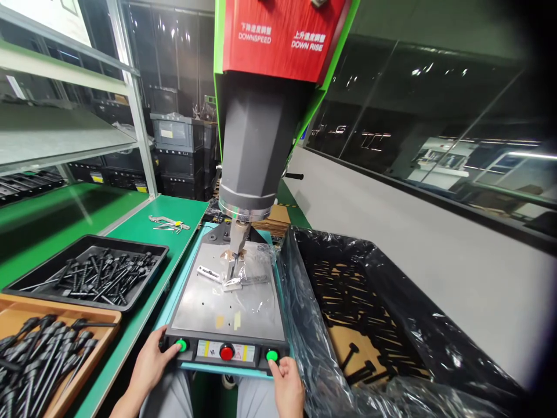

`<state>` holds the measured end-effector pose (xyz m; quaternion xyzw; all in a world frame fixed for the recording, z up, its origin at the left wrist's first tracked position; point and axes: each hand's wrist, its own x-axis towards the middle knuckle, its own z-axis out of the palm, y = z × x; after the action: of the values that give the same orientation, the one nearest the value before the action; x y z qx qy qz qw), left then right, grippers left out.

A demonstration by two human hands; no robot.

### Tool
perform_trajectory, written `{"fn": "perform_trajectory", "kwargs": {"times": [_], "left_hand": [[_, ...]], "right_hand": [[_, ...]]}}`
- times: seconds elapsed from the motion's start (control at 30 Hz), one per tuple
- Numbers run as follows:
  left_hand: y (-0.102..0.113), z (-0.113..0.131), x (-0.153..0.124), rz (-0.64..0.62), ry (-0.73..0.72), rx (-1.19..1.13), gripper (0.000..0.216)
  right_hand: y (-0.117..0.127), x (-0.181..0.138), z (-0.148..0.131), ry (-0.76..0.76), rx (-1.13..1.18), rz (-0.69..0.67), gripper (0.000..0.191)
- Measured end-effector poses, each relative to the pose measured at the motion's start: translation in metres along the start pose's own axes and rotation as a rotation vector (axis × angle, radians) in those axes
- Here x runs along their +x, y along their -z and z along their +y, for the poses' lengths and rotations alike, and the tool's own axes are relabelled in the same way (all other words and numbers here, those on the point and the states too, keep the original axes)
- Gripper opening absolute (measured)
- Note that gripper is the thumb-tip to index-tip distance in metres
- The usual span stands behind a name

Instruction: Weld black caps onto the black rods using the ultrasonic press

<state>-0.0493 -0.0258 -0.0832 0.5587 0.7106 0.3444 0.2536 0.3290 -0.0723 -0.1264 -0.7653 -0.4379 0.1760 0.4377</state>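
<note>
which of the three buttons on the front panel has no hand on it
The red button in the middle; the left hand touches the left green button, the right hand the right green button.

Both bare forearms rise from the bottom edge of the view, the left from the lower left corner and the right nearer the middle. The left hand (152, 363) is turned inward with its wrist straight. Its thumb stretches out to the right with the tip pressed down, and the fingers are loosely bent beneath it. The right hand (288, 386) sits a little lower, well apart from the left, with its back facing up. Its thumb points forward and slightly left, and the other fingers curl mostly out of sight.
</note>
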Motion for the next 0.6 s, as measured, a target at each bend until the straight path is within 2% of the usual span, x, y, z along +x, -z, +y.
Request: {"fn": "perform_trajectory", "kwargs": {"times": [0.23, 0.47, 0.6], "left_hand": [[0.002, -0.007, -0.003, -0.051, -0.018, -0.059, 0.072], [0.000, -0.015, -0.008, -0.070, -0.001, -0.123, 0.071], [0.005, -0.003, -0.007, -0.052, 0.064, -0.130, 0.081]], "right_hand": [[0.015, -0.003, -0.003, 0.037, 0.145, -0.164, 0.047], [0.026, -0.018, 0.003, -0.008, 0.229, -0.128, 0.050], [0.023, -0.027, -0.003, -0.024, 0.289, -0.092, 0.051]]}}
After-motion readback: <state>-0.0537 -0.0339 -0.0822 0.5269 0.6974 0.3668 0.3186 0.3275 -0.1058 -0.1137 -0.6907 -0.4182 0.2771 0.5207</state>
